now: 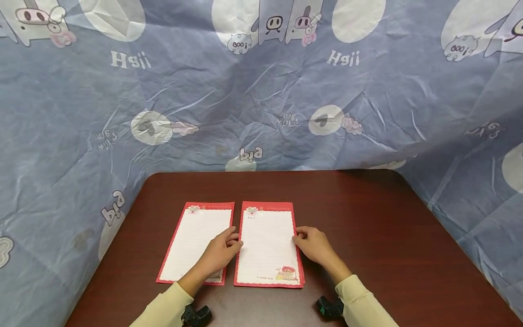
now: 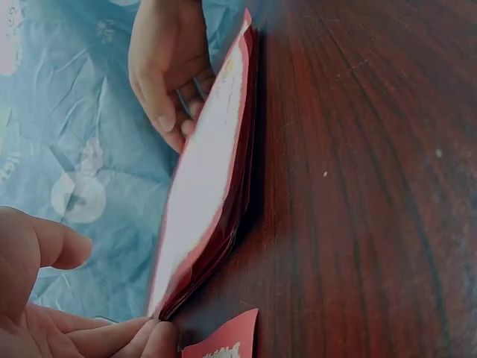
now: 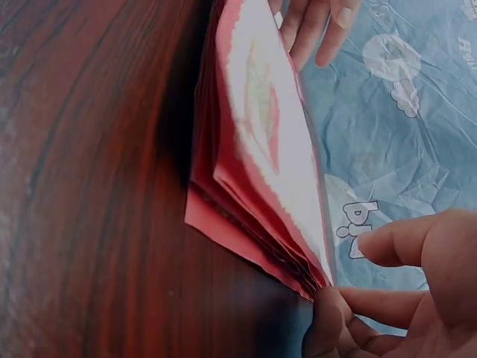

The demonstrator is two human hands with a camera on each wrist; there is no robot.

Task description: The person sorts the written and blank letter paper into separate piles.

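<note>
A stack of lined letter paper (image 1: 267,250) with red borders lies in the middle of the table. My left hand (image 1: 218,250) touches its left edge, and my right hand (image 1: 316,245) touches its right edge. In the left wrist view, the left fingertips (image 2: 158,335) meet the stack's edge while the thumb stays raised. Likewise in the right wrist view, the right fingertips (image 3: 328,309) are at the edge, the thumb apart from the paper. The stack's layers (image 3: 231,201) are slightly fanned near one corner. Left of it lies similar red-bordered paper (image 1: 196,240), partly covered by my left hand and forearm.
The brown wooden table (image 1: 388,240) has rounded far corners. Behind and around it hangs a blue cartoon-printed cloth (image 1: 265,91). Black wrist devices (image 1: 331,307) sit below both forearms, near the table's front.
</note>
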